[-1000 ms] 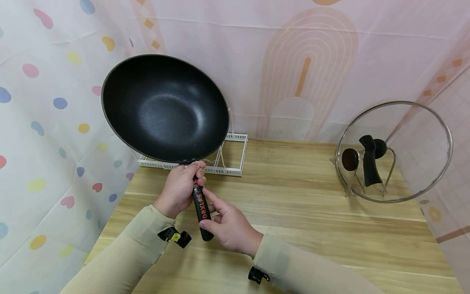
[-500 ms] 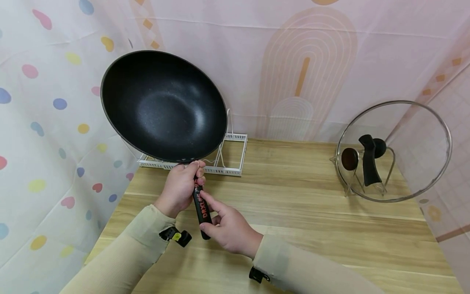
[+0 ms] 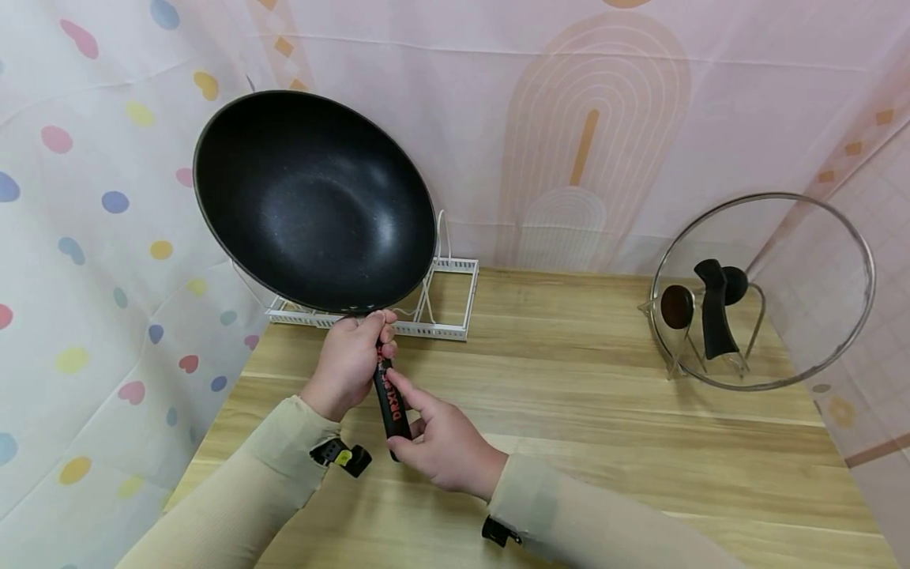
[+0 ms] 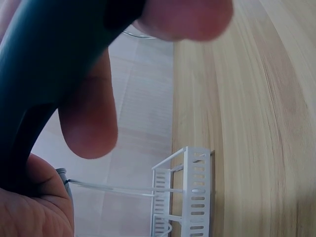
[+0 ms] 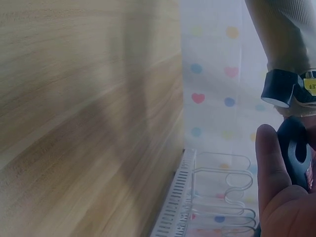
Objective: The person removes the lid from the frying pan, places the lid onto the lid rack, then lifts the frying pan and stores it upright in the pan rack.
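Observation:
A black wok (image 3: 313, 205), its hollow facing me, is held tilted up in front of and above a white wire rack (image 3: 455, 330). My left hand (image 3: 344, 365) grips the handle close to the pan. Lower on the handle (image 3: 389, 399), which bears red lettering, my right hand (image 3: 453, 442) holds on with thumb and fingers on either side, the index finger stretched along it. In the left wrist view the dark handle (image 4: 44, 64) crosses the palm, with curled fingers beside it. The right wrist view catches the handle's end (image 5: 295, 148) against a finger. The wok hides much of the rack.
A glass lid with a metal rim (image 3: 869, 276) and black handle (image 3: 718, 316) leans in a small wire stand (image 3: 762, 312) at the right. Beneath everything lies a wooden tabletop (image 3: 569, 395). Patterned curtains (image 3: 469, 103) hang at the back and sides.
The wok has tipped up a little, its far rim moving upward and slightly left. The handle looks shorter from above. Both hands keep their places on it.

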The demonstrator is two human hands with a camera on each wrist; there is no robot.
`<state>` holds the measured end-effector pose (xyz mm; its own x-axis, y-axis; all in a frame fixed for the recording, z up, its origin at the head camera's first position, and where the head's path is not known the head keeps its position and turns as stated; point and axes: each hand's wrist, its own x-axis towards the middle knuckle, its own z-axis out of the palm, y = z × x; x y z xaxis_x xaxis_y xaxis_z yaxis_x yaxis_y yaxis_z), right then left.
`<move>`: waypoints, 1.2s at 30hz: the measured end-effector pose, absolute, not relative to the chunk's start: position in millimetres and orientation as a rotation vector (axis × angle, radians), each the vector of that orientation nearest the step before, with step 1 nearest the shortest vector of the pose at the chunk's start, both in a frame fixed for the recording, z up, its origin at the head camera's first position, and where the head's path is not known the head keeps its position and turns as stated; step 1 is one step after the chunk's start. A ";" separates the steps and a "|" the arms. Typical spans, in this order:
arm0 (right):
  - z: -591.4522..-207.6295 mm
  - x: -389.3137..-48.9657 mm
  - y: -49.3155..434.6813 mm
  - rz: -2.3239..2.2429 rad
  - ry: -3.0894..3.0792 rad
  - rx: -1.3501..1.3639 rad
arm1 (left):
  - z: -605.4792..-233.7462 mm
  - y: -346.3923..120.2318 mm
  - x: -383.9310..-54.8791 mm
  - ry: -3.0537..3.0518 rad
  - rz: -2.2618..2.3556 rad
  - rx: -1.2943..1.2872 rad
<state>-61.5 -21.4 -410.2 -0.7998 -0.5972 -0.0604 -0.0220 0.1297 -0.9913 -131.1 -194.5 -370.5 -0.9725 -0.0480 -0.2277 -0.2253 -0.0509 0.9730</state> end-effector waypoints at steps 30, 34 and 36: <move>-418.6 -61.4 -25.1 -1.682 2.028 -0.644 | -371.7 -191.0 -131.4 2.323 2.020 -0.361; -419.1 -61.2 -25.1 -1.680 2.028 -0.642 | -370.6 -190.4 -130.7 2.336 2.002 -0.357; -419.2 -60.9 -25.2 -1.681 2.030 -0.645 | -370.1 -190.2 -130.2 2.338 1.991 -0.360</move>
<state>-60.9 -25.2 -419.2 -0.8016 -0.5971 -0.0295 -0.0826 0.1594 -0.9838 -130.2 -190.2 -370.1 -0.9717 -0.1441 -0.1874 -0.2079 0.1443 0.9674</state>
